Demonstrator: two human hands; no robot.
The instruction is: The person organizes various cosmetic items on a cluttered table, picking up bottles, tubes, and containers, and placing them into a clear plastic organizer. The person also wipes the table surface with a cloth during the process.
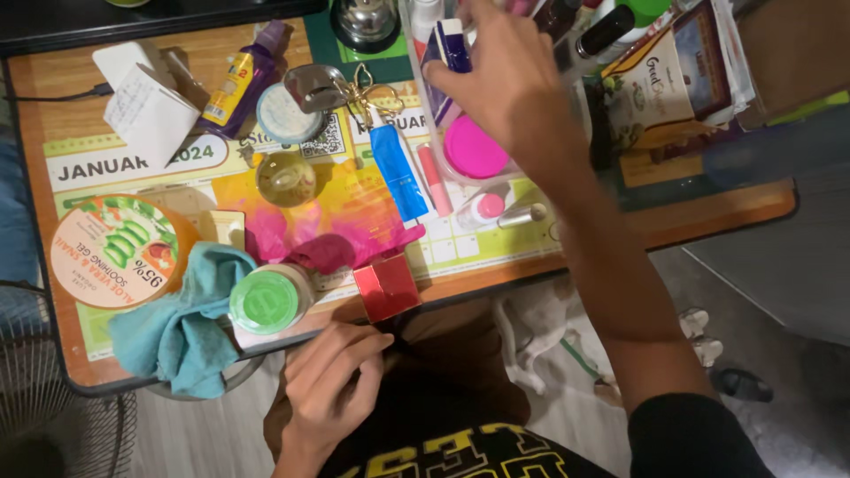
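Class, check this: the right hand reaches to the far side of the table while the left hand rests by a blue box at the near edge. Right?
Not quite. The head view shows the box is red, not blue. The right hand does reach the far side, and the left hand rests at the table's near edge.

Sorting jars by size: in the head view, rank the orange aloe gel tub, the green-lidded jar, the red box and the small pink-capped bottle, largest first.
1. Orange aloe gel tub
2. Green-lidded jar
3. Red box, which looks close to the jar, so this order is unsure
4. Pink-capped bottle
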